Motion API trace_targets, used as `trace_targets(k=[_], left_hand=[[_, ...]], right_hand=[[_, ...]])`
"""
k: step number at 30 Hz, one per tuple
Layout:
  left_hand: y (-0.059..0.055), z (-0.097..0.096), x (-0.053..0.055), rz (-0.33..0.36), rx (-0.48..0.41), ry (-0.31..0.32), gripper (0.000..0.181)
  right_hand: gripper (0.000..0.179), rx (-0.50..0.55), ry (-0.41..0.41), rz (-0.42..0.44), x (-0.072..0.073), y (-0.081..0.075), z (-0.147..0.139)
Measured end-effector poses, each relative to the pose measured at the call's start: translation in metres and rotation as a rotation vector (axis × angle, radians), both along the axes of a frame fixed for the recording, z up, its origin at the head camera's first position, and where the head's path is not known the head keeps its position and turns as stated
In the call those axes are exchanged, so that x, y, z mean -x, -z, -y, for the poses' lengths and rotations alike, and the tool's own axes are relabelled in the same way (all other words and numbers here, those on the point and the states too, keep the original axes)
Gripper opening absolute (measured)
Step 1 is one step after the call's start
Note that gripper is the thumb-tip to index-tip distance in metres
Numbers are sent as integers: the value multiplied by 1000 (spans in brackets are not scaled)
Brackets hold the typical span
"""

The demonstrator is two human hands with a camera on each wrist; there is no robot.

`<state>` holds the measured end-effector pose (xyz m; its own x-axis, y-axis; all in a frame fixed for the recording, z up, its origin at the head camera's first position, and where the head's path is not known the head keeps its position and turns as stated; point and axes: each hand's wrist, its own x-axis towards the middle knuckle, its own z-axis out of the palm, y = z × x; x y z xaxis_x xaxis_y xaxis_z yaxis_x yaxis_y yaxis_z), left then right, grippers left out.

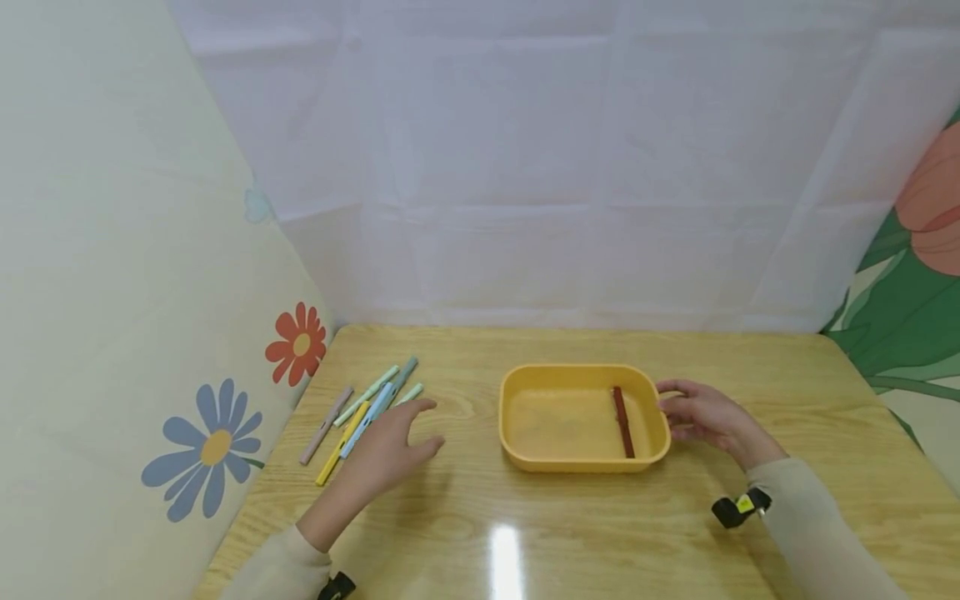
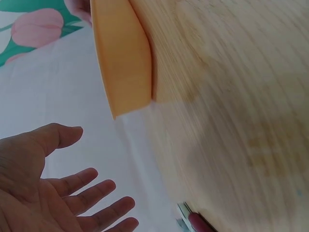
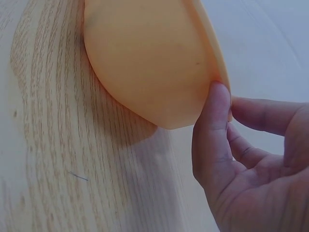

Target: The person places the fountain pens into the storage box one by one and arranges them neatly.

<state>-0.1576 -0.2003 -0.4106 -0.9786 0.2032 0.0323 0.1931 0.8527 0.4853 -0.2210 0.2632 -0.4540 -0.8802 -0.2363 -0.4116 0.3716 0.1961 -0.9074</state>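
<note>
A yellow plastic tray (image 1: 577, 465) stands on the table, and a dark red pen (image 1: 623, 422) lies inside it near the right end. My right hand (image 1: 708, 415) pinches the tray's right rim between thumb and fingers; the right wrist view shows the hand (image 3: 256, 159) at the wall. On the left, my left hand (image 1: 378, 454) is held with fingers and thumb spread, nothing between them. Just beyond it lie several loose pens, among them a yellow pen (image 1: 341, 444), a light blue pen (image 1: 365, 421), a mauve pen (image 1: 326, 425) and a mint pen (image 1: 367, 396). The hand partly hides some.
The wooden table (image 1: 457, 517) reaches back to a white cloth (image 1: 480, 167). Flower-patterned hangings (image 1: 112, 250) close off the left side, with another floral panel (image 1: 915, 333) at right. A glare patch shows near the front.
</note>
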Motion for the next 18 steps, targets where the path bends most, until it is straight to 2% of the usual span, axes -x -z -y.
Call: trace_targets(k=[8,18], left_hand=[[4,27,-5,5,-28,-32,56],[12,42,-4,-6,14,-70,50]], right_hand=[[52,1,-8,2,1,1,0],[52,0,-8,-4,1,1,-1]])
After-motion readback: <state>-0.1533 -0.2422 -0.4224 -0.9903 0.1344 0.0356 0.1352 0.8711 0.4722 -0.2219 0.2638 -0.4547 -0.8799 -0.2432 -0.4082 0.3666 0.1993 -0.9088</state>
